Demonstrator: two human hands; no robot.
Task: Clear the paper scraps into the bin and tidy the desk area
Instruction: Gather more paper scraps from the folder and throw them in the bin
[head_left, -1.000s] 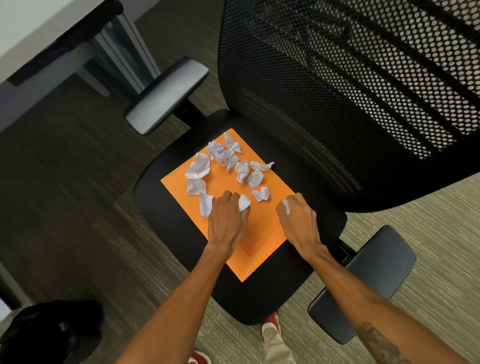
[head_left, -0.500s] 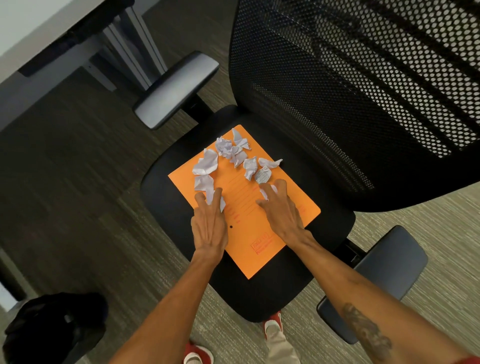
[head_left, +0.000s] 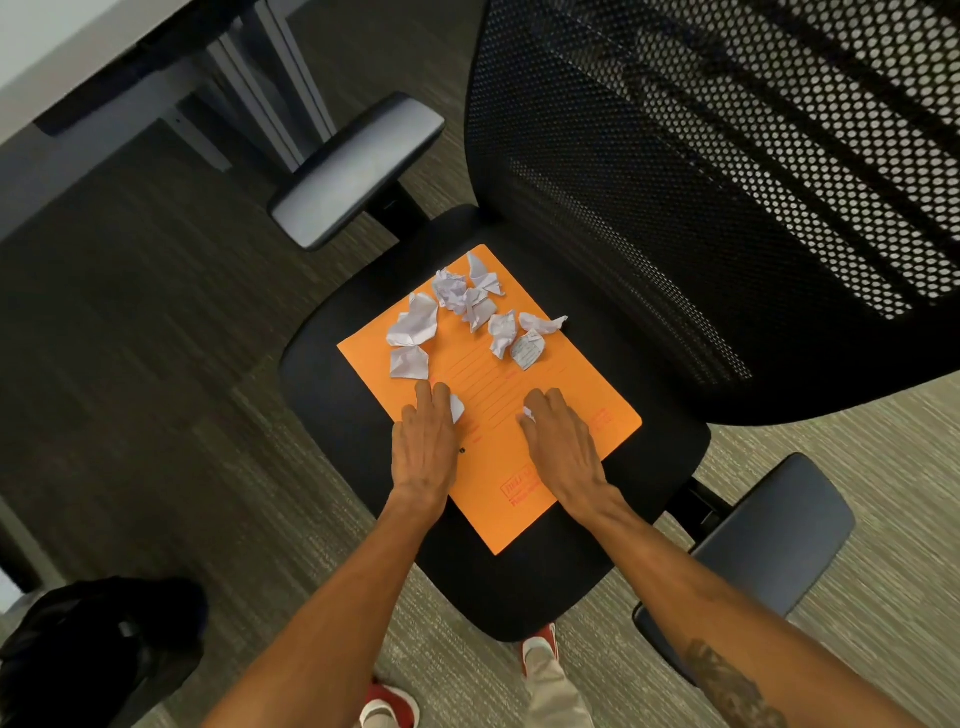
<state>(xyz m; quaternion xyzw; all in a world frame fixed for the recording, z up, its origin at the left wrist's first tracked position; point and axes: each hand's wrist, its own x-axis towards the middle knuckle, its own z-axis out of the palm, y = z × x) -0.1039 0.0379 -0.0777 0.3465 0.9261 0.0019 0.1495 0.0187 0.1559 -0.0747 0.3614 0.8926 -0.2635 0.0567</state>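
An orange folder (head_left: 498, 467) lies on the black seat (head_left: 332, 395) of an office chair. Several crumpled white paper scraps (head_left: 413, 325) are scattered over its far half. My left hand (head_left: 426, 447) rests on the folder's left side with its fingers curled over a small scrap (head_left: 457, 408) that peeks out at the fingertips. My right hand (head_left: 563, 447) sits beside it, fingers curled, with a bit of white scrap (head_left: 528, 414) showing at its inner edge.
The chair's mesh backrest (head_left: 701, 182) rises right behind the folder, with armrests at far left (head_left: 358, 166) and near right (head_left: 769, 551). A desk edge and legs (head_left: 104, 67) stand at upper left. A black bag-like object (head_left: 98, 649) sits on the carpet at lower left.
Both hands reached forward with straight fingers to the nearest scraps, then drew back slightly with fingers curling over a scrap each. The view shifted a little.
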